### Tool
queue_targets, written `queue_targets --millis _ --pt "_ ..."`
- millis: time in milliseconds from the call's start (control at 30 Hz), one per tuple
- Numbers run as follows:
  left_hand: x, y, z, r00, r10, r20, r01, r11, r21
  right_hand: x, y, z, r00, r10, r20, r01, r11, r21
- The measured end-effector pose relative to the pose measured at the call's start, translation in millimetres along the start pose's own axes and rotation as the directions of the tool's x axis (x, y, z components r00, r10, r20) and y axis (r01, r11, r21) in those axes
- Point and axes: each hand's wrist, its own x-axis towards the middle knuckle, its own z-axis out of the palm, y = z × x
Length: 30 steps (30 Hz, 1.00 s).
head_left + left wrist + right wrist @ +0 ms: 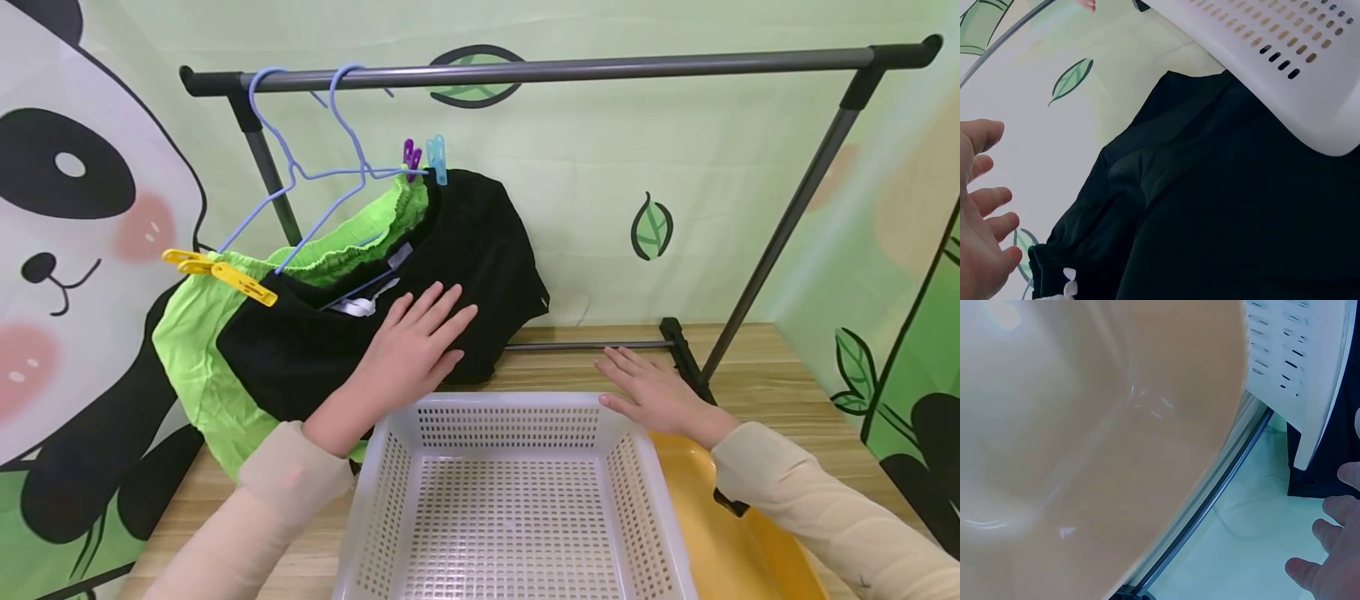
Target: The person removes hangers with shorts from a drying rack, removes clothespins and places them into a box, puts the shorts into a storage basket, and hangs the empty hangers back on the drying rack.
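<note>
Garment under work: black fabric garment (480, 242) with a white drawstring (356, 307), hung at the left end of a dark grey metal rail (600, 68) on the nearer of two blue wire hangers (363, 167). Yellow plastic clip (243, 284) at its near waist corner, light-blue plastic clip (437, 158) at its far one. Lime-green fabric garment (187, 350) hangs directly behind, partly covered.

Hands: left hand (408, 358) in front of the black cloth, fingers extended, gripping nothing; contact with the cloth cannot be told. Right hand (652, 392) near the far right corner of a white perforated plastic basket (517, 399), above a yellow plastic tub (720, 533); fingers spread, also holding nothing.

Step, as judged: settling or smoothing the hung black garment. Technique notes:
1. Use a flat palm and light downward strokes; a hard pull could work the waistband out of the clips.
2. Steady the hanger with the right hand while the left smooths, since the hooks probably slide and swivel on the rail.
3. Check that each clip bites both wire and waistband.
4. Part the two garments slightly, so that the black does not drag the green.
5. Mind the basket rim: the lower black folds hang close to it and could snag.
</note>
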Motion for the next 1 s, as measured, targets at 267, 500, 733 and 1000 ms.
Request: queue_targets --millis 267,500,733,1000 --pt "-4.2 -6.4 -7.6 1.0 -0.027 -0.006 0.027 0.999 0.022 -0.5 1.3 1.1 1.0 0.006 0.0 -0.006 1.0 0.019" --pt "-8.7 -14.2 -14.8 0.997 -0.026 -0.079 0.029 0.999 0.04 -1.5 3.0 1.7 1.0 0.007 0.005 -0.007 1.0 0.024" --pt "-14.7 -22.7 -19.5 0.983 -0.033 -0.181 0.048 0.995 0.083 -1.0 2.9 2.1 1.0 0.008 0.01 -0.009 0.999 0.035" --pt "-21.6 -32.7 -24.2 0.963 -0.056 -0.263 0.085 0.991 0.103 -2.9 3.0 1.8 1.0 0.018 0.015 -0.018 0.999 0.042"
